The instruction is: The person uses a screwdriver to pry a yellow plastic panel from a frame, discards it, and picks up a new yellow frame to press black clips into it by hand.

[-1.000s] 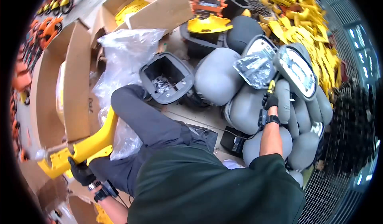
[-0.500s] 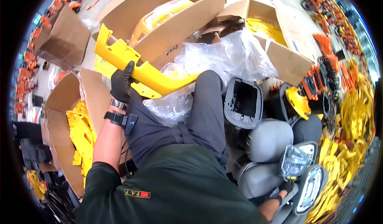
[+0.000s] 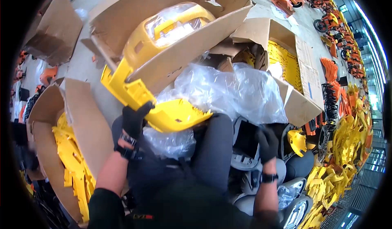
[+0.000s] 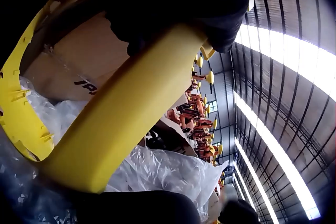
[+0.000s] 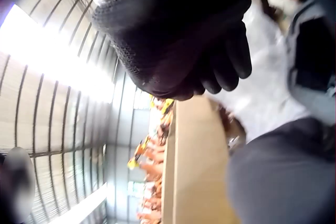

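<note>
My gloved left hand (image 3: 136, 121) grips a long, curved yellow plastic panel (image 3: 173, 116) above my left thigh. In the left wrist view, dark fingers wrap the panel's upper end (image 4: 142, 98), and its thin clip-lined edge (image 4: 16, 92) curves off to the left. My gloved right hand (image 3: 267, 143) is over the grey seat bins at my right, its fingers loosely bent with nothing in them. The right wrist view shows that glove (image 5: 184, 40) dark, fingers hanging. Clear plastic wrap (image 3: 220, 90) lies just beyond the panel.
A large cardboard box (image 3: 192, 45) ahead holds a wrapped yellow body part (image 3: 139, 45). A second box (image 3: 310, 74) with yellow pieces stands right of it. Another box (image 3: 87, 123) with yellow parts is at my left. Yellow parts (image 3: 347, 139) are heaped at far right.
My view has swung left from the seats. The right hand has left the seats and the yellow-handled tool, moving forward toward the middle. The left hand has tilted the panel, showing its inner side.
</note>
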{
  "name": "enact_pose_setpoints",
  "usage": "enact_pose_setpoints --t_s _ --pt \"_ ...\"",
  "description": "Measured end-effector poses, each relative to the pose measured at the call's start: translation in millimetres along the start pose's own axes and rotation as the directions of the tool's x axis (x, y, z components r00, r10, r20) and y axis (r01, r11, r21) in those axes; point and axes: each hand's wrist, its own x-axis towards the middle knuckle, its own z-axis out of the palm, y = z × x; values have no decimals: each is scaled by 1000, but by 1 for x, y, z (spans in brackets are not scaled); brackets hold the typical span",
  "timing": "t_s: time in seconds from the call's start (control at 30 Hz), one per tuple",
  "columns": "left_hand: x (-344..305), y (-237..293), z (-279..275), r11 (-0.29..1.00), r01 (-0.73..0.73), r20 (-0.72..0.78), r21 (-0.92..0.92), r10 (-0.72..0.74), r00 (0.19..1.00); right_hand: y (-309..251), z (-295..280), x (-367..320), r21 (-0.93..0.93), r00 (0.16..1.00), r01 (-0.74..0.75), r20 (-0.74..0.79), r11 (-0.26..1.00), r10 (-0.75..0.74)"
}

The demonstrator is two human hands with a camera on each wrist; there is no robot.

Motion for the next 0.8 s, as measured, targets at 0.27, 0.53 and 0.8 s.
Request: enact_pose_setpoints --t_s 0.27,0.53,0.8 --pt "30 -48 -24 980 196 -3 33 -196 981 119 154 427 -34 985 -143 -106 989 139" --pt "64 -34 -57 723 580 -112 375 -586 803 307 182 535 -949 852 283 316 141 418" --pt "74 -13 -57 591 684 -222 428 -665 713 368 174 552 -954 874 287 297 84 385"
